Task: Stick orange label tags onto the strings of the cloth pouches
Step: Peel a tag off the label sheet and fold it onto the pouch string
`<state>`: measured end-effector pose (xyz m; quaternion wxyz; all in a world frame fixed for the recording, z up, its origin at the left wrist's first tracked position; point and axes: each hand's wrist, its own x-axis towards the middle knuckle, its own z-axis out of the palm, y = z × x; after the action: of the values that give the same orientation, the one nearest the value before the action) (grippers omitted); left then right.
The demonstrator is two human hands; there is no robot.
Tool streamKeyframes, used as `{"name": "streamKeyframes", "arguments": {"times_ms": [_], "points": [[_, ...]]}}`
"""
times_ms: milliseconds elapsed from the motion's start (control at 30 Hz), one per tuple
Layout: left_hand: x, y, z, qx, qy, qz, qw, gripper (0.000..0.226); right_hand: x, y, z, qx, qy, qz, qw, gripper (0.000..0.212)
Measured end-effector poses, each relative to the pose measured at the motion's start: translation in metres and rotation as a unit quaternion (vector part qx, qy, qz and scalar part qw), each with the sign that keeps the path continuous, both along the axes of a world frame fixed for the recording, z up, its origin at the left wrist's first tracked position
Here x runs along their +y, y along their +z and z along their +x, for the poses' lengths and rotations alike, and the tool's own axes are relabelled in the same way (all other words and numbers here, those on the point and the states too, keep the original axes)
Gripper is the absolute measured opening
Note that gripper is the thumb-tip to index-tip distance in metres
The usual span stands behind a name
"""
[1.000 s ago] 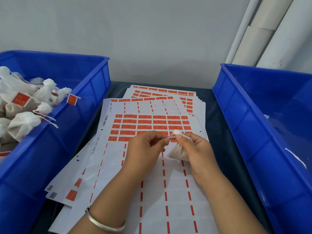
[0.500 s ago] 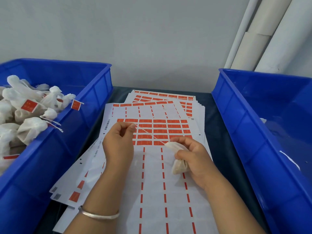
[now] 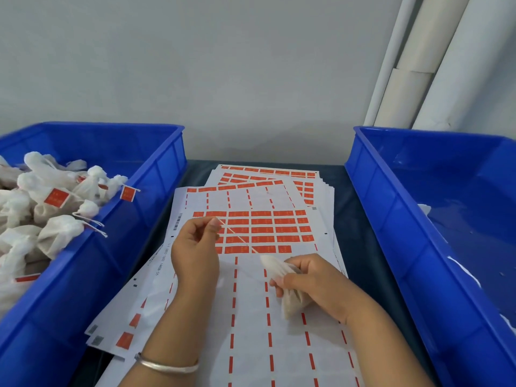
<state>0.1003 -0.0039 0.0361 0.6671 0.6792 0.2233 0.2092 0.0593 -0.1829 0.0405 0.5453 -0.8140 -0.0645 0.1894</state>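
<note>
Two blue bins stand on a dark table [image 3: 351,219]: the left bin [image 3: 117,247] holds tagged cloth pouches [image 3: 53,216]. Between the bins lie sheets of orange labels [image 3: 262,230]. Above them the right hand [image 3: 315,283] grips a pouch [image 3: 284,286], while the left hand [image 3: 195,250] has its fingers [image 3: 213,226] pinching the taut string [image 3: 237,237].

Glossy plastic bins [image 3: 156,174], matt cloth pouch [image 3: 290,300], paper sheets [image 3: 279,358]
</note>
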Motion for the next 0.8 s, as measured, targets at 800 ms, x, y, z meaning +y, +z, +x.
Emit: {"name": "streamKeyframes", "arguments": {"times_ms": [800], "points": [[-0.014, 0.002, -0.02, -0.085, -0.33, 0.147, 0.928, 0.014, 0.021, -0.016, 0.002, -0.144, -0.047, -0.025, 0.988, 0.012]]}}
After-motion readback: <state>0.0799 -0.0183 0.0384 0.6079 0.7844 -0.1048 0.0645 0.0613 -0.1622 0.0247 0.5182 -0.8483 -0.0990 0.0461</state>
